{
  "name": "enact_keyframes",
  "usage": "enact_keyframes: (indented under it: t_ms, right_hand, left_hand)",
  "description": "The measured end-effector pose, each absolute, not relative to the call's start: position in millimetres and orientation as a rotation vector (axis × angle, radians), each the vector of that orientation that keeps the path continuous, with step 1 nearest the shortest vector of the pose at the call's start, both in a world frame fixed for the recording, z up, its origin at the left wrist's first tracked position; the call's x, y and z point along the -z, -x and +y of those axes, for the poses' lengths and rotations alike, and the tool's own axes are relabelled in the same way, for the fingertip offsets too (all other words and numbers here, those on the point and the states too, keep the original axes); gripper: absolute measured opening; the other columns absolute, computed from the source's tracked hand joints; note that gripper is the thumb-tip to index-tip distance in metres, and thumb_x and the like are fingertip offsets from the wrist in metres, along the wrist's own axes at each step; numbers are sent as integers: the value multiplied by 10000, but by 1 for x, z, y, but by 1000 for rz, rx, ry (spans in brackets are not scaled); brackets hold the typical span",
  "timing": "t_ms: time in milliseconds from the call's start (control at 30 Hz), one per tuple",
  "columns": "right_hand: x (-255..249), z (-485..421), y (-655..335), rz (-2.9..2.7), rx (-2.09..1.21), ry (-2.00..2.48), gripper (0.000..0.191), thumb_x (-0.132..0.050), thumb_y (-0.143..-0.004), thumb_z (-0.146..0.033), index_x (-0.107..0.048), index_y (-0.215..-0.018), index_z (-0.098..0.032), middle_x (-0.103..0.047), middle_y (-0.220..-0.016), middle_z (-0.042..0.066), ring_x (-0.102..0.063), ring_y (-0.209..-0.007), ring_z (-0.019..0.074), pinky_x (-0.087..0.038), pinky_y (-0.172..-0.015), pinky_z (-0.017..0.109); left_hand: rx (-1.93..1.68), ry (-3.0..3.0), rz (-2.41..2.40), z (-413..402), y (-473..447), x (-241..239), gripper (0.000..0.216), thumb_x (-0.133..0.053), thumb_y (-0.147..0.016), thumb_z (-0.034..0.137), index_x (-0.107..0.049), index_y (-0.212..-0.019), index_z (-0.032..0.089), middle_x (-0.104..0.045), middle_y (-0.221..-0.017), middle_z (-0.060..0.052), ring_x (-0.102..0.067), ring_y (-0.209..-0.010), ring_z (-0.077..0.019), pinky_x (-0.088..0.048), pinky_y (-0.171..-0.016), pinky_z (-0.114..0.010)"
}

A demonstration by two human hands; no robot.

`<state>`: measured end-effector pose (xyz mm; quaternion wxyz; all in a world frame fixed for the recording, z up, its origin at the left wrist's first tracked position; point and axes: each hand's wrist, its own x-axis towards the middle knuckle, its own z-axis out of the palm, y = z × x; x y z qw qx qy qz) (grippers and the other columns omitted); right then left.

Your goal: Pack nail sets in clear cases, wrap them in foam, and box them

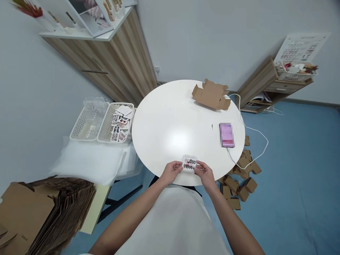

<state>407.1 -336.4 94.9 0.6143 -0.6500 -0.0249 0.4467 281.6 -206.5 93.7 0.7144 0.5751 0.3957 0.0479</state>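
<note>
Between my two hands is a small clear plastic case [189,163] holding two rows of what look like press-on nails, some pink and some dark patterned. My left hand [171,172] pinches its left edge, fingers closed. On the opposite edge, my right hand [205,173] grips the case between thumb and fingers. The case is over the near edge of a white round table [159,117]. Farther back on the tabletop lies an unfolded brown cardboard box [211,95]. A phone [226,135] with a pink, blurred screen rests at the right.
A white cable [261,132] loops from the phone past the table's right edge. Left of the table stand a basket of nail cards [120,124] and a basket of clear plastic cases [91,120]. Stacked flat cardboard [29,216] fills the lower left; small brown boxes [243,193] lie on the floor.
</note>
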Motion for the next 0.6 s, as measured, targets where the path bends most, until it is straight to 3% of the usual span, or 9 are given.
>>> enact_keyframes:
  t_ms: [167,367,600]
  right_hand:
    - [-91,-313,-398,-108,-1025,1516,449,-694,-595,-382,-545,-987,-221,-604,-819,14,-586,-718,148,-479,-703,332]
    - [-85,-273,-379,-175,-1047,1526,423,-673,-622,-388,-527,-980,-214,-596,-908,42,-594,-718,148,-476,-713,345]
    - [-75,-208,-344,-216,-1064,1601,393,-639,-650,-390,-527,-981,-210,-590,-944,52,-591,-717,149,-472,-689,330]
  left_hand:
    - [-212,-1386,934,-198,-268,-94,375,-527,-759,409,-543,-1052,176,-589,-806,-24,-555,-747,-125,-459,-718,-277]
    - [-273,-1400,987,-171,-247,-97,417,-489,-790,390,-467,-1162,201,-516,-1077,-79,-545,-896,-146,-477,-768,-299]
    - [-351,-1511,1021,-121,-212,-83,434,-501,-784,318,-443,-1206,230,-441,-1085,-73,-482,-1007,-167,-467,-838,-332]
